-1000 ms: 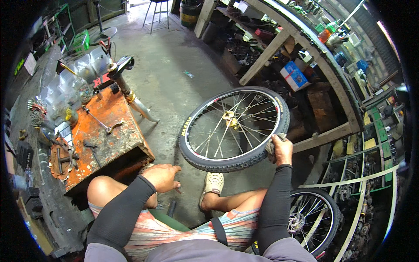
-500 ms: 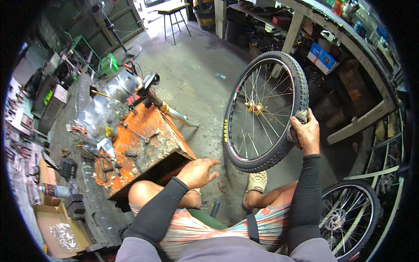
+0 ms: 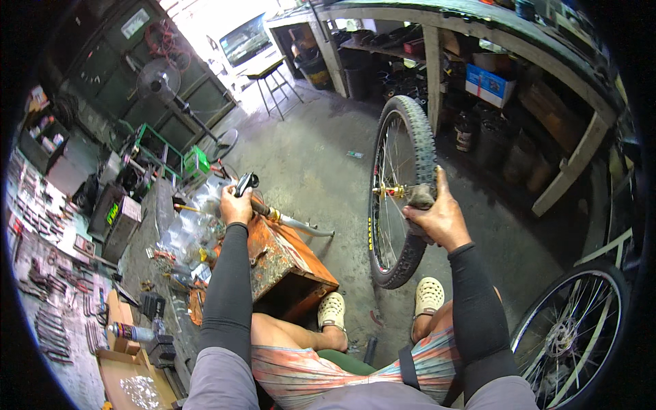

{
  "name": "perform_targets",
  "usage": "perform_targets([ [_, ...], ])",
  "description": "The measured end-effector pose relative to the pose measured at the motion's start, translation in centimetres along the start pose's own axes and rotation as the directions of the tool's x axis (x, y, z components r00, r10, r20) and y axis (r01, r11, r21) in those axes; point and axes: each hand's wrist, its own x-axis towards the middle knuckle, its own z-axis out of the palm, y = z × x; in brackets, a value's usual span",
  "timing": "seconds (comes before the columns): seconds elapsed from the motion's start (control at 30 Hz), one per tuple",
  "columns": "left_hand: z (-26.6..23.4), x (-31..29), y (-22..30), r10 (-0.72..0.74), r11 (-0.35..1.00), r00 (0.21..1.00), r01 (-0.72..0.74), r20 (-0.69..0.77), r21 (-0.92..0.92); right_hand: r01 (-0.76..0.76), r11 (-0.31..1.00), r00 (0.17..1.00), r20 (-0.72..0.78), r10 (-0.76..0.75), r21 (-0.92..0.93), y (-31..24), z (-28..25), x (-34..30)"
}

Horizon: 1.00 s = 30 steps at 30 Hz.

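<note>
Bike wheel [image 3: 388, 192] is in R hand [image 3: 444, 217], out over the floor, abt upright w/ slight lean: blk knobbly tyre [image 3: 419, 140], thin spokes, gold hub, yellow lettering on sidewall. R hand's fingers are closed on tyre's nr side via a grey-brown rag [image 3: 421, 197], forefinger pointing up. L hand [image 3: 236, 205] is at top of a metal post [image 3: 275, 215] by far edge of low orange bench [image 3: 273, 270]; fingers bent, can't tell if closed on it.

Low bench: paint chipped, front open & dark, clear plastic tubs [image 3: 188, 229] along L edge. Concrete floor [image 3: 321, 150]; stool [image 3: 266, 67] & fan [image 3: 158, 80] twd far end. Long wooden bench [image 3: 451, 20] on R, blue/white box [image 3: 488, 85] under its top. 2nd wheel [image 3: 562, 336] lower R.

Room to move: strip of floor btwn low bench's R edge & long bench's legs, held wheel well apart from low bench. Low bench's nr R corner just beside L clog [image 3: 332, 314]; R clog [image 3: 429, 297] nr wheel's bottom.
</note>
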Motion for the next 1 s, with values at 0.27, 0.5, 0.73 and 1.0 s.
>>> perform_targets([
  [0.27, -7.5, -0.9, 7.4, 0.337, 0.879, 0.884, -0.172, 0.324, -0.445, 0.070, 0.996, 0.994, -0.082, -0.074, -0.052, -1.0, -0.4, 0.3],
  [0.5, -30.2, 1.8, 12.8, 0.497, 0.811, 0.801, -0.294, 0.332, -0.506, 0.202, 0.971, 0.979, 0.047, -0.198, -0.126, -4.6, 1.4, 0.0],
  [0.73, -49.4, 2.7, 11.5, 0.583, 0.721, 0.801, -0.431, 0.138, -0.543, 0.360, 0.920, 0.929, 0.148, -0.338, -0.158, -11.1, 9.3, -1.6],
  [1.0, -59.2, -3.9, 15.2, 0.544, 0.818, 0.795, -0.432, 0.268, -0.378, 0.519, 0.832, 0.839, 0.303, -0.452, -0.194, -13.1, 15.0, -3.5],
])
